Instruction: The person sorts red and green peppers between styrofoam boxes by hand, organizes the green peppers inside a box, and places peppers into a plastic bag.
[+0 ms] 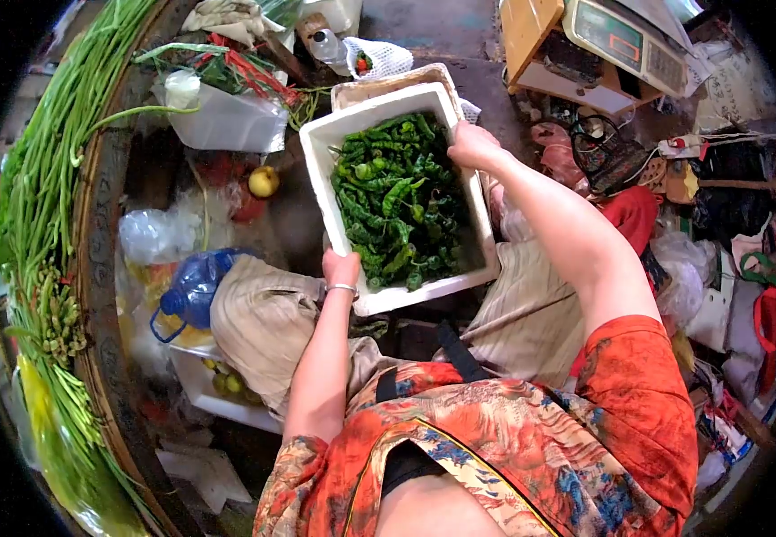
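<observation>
In the head view, a white foam box (320, 183) sits tilted in front of my body, partly filled with green peppers (397, 192). My left hand (341, 267) is closed around its near left wall, a bracelet at the wrist. At the far right corner, my right hand (475, 146) grips the rim. Fingers of both hands are partly hidden by the box walls. Behind the far end of the box another pale foam container (392, 86) shows its edge.
Long green vegetable stalks (57, 152) lie along a wooden ledge (102, 268) at left. A blue plastic jug (196, 295) stands by my left knee. A weighing scale (625, 45) rests on a wooden stand at upper right. Bags and cables crowd the right side.
</observation>
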`<state>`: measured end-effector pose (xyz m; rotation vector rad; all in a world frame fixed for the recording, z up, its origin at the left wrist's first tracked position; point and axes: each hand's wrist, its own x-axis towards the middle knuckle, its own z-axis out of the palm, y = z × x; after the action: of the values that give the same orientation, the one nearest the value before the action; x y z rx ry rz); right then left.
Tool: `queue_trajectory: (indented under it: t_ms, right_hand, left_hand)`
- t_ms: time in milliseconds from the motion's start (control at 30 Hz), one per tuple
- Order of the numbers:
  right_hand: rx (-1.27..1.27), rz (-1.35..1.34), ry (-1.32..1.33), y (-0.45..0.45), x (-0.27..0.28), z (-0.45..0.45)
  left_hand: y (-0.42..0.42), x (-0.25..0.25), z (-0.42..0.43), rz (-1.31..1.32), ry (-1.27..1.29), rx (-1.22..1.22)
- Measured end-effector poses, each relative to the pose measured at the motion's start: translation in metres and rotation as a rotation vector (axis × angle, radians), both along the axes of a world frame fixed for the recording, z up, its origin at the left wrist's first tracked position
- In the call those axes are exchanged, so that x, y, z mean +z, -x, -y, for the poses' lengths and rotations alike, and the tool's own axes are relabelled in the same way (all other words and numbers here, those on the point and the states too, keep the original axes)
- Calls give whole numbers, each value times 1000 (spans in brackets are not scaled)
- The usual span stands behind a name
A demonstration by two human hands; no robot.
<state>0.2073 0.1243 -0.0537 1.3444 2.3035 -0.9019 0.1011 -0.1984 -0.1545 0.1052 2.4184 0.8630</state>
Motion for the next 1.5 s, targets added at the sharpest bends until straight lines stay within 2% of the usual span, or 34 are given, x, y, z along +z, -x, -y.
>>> queue_trajectory:
  t_ms: [767,1033,1133,1200,1233,1267,1367,1500]
  right_hand:
    - [57,15,-59,1,-12,-4]
    - [63,25,-65,1,-16,-8]
    - [83,-14,-85,2,-12,-7]
    - [-15,-187,-265,6,-2,-5]
    - [4,-209,-379,10,0,-2]
    - [10,-208,-380,12,1,-1]
    - [269,-347,-557,18,-7,7]
    - [443,-347,-620,23,-23,14]
  left_hand:
    - [-3,7,-2,-31,-21,-4]
    - [1,-17,5,-61,-44,-9]
    - [1,-9,2,-47,-9,-15]
    - [0,1,-1,-21,23,-20]
    - [-2,8,-3,-10,10,-18]
    - [-3,11,-3,1,-3,-16]
    - [0,-6,1,-38,17,-43]
    - [-3,-7,1,2,-11,-21]
